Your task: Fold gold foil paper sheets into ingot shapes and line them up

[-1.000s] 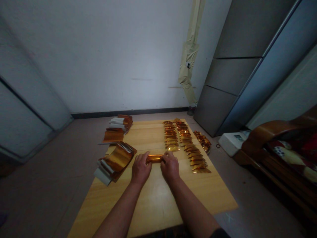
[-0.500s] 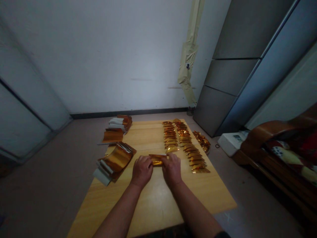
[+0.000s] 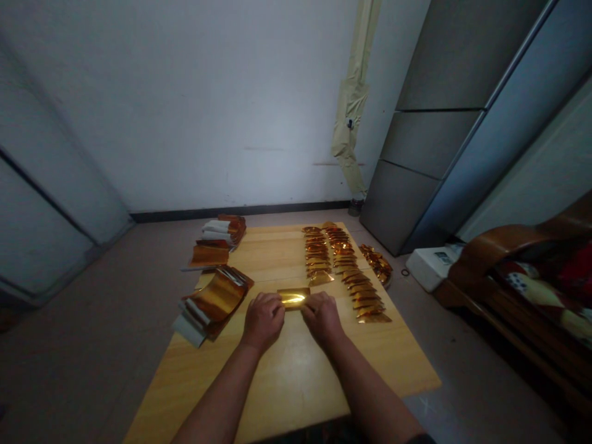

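A shiny gold foil paper [image 3: 295, 299] is stretched between my two hands over the middle of the table. My left hand [image 3: 264, 317] pinches its left end and my right hand [image 3: 322, 313] its right end, fingers curled. The fingertips are partly hidden. To the left lies a curved stack of gold foil paper [image 3: 217, 296] with grey-white backing. On the right, folded gold paper pieces [image 3: 318, 253] overlap in a row, with a longer row of folded pieces [image 3: 363, 290] beside it.
More foil paper [image 3: 210, 254] lies at the wooden table's [image 3: 287, 394] far left edge. Beyond the right edge sits a heap of folded gold pieces [image 3: 378, 264]. A grey fridge [image 3: 407, 166], a white box [image 3: 430, 268] and a wooden seat [image 3: 499, 253] stand on the right.
The paper between my hands now shows a smooth, bright gold face, where before a darker flap and a pale edge stood up. My hands have barely shifted.
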### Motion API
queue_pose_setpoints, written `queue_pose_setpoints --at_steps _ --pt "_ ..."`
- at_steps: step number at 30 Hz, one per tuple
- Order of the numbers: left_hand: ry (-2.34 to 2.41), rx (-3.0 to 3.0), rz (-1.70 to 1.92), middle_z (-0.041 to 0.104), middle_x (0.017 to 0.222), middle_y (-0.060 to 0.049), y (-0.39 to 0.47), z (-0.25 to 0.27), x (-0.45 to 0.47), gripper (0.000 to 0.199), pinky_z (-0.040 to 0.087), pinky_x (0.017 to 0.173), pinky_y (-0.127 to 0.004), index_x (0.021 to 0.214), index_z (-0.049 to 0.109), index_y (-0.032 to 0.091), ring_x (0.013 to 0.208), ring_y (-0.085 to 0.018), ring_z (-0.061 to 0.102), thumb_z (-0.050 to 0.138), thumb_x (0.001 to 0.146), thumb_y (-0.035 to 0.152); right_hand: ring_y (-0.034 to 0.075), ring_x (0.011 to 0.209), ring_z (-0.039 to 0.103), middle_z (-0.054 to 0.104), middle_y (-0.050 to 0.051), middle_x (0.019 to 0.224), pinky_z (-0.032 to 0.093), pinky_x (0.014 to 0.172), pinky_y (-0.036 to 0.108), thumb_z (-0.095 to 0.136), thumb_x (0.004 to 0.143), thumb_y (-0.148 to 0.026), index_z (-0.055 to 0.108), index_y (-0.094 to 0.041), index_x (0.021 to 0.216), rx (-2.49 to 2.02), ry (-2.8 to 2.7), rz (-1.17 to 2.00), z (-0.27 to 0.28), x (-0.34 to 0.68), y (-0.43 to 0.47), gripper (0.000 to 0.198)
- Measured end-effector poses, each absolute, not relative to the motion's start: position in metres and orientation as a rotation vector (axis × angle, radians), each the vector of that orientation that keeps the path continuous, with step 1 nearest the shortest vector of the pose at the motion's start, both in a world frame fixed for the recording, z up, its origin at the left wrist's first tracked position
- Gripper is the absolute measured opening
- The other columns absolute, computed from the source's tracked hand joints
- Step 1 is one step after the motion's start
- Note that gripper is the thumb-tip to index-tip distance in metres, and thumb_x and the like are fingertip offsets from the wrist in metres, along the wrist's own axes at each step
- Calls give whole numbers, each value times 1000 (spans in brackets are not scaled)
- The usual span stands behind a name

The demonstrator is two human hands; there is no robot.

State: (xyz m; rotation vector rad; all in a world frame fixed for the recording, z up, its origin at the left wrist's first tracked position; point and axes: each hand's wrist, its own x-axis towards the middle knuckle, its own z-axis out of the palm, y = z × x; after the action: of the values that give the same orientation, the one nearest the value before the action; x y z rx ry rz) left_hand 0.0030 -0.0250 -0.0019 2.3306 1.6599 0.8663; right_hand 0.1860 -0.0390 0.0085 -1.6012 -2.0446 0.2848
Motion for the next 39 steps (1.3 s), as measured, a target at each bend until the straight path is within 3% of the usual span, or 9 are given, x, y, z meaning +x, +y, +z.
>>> queue_pose_setpoints --at_steps 6,14,28,39 --pt "1691 2300 809 66 91 -6 -20 -4 2 23 42 83 -34 82 64 20 90 -20 55 44 91 27 15 80 52 66 1 81 27 70 25 57 89 -18 71 -21 79 -1705 -2004 271 10 187 -33 18" --pt "1807 2299 730 61 83 -5 -15 -9 4 21 40 77 -31 77 61 19 84 -20 55 48 90 28 17 89 59 69 3 92 32 78 26 54 91 -21 70 -22 96 -1773 -1933 334 8 182 -26 17" --pt "2071 2300 315 65 85 -7 -13 8 12 32 36 70 -32 82 62 19 85 -21 58 42 93 41 17 85 56 68 4 91 29 73 26 54 88 -18 66 -20 86 -1858 -1983 295 9 179 -22 13" --pt "2046 2332 340 64 87 -8 -17 10 12 27 34 71 -34 82 61 19 85 -23 57 42 92 36 16 82 54 65 3 86 30 72 25 54 85 -14 66 -19 81 -1759 -1960 302 4 183 -21 14"
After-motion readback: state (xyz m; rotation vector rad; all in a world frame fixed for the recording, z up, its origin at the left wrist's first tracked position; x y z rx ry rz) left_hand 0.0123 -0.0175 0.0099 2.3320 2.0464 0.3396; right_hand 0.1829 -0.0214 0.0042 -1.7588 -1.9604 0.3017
